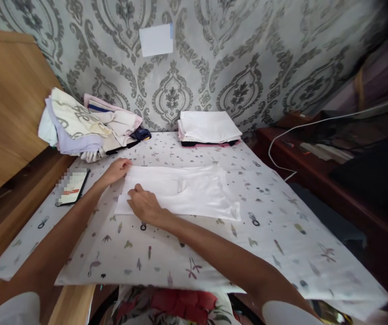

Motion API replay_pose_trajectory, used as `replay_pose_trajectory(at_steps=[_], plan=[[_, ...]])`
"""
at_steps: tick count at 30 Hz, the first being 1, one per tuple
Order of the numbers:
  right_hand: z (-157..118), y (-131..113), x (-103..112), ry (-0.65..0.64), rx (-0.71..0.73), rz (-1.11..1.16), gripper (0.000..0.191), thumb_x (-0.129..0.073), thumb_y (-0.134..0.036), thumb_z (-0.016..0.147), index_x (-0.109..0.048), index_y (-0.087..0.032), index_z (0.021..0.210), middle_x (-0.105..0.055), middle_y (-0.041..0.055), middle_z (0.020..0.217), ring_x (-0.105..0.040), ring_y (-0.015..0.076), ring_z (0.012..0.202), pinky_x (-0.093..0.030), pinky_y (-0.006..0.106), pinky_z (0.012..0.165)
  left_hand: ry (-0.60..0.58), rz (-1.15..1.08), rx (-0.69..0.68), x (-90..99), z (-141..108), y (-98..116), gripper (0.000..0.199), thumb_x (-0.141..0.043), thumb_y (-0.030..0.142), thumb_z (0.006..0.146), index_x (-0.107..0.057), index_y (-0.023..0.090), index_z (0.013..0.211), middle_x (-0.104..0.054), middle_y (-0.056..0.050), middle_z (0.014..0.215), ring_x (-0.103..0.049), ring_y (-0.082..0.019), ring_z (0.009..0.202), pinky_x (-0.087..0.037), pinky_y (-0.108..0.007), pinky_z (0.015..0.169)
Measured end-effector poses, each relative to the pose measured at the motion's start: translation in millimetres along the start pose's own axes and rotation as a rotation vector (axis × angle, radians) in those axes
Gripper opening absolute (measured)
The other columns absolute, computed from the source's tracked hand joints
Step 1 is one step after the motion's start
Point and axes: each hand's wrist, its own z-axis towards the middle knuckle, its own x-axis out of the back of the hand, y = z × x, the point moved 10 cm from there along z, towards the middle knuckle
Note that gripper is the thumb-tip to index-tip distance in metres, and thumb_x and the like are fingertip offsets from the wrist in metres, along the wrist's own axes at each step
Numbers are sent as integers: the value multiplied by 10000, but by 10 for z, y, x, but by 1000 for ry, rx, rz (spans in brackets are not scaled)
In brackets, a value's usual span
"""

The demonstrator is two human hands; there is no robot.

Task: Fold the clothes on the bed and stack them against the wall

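A white folded garment (pixel 197 189) lies stretched lengthwise across the printed cloth (pixel 194 253) that covers the table. At its far left corner, my left hand (pixel 117 170) is closed with the fingertips pinching the edge. My right hand (pixel 143 204) rests over the near left part, its fingers curled and gripping the fabric close to the left end. A few creases run through the garment's middle and right end. Which kind of garment it is I cannot tell.
Behind it stands a neat stack of folded clothes (pixel 210 126), white on top. A loose heap of clothes (pixel 78 122) sits at the back left, with a phone (pixel 73 187) nearer me. A white cable (pixel 271 146) hangs over dark red furniture (pixel 315 167) on the right.
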Motion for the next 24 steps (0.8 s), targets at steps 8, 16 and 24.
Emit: replay_pose_trajectory(at_steps=[8,16,24], plan=[[133,18,45,-45,-77,6,247,-448,-209,952,-576,-166,1159,-603,135,1225,-665,265,987,-530,383,776,-210,-63,-206,25,-148,296,264,-593,413,766,-660,188,886,-594,-60,997,-571,-219,915,-473,-329,832],[242,13,0,-21,-81,-3,254,-413,-138,946,-571,-167,1142,-621,147,1195,-668,262,971,-520,376,753,-303,177,-337,-20,-386,597,74,-511,213,789,-585,206,793,-565,-50,916,-545,-219,865,-430,-328,773],[224,59,82,130,-78,97,243,-401,-147,936,-567,-183,1110,-610,115,1178,-647,237,936,-509,370,770,-288,100,-314,57,-394,634,107,-526,256,786,-614,202,760,-614,-46,885,-577,-212,838,-440,-320,764]])
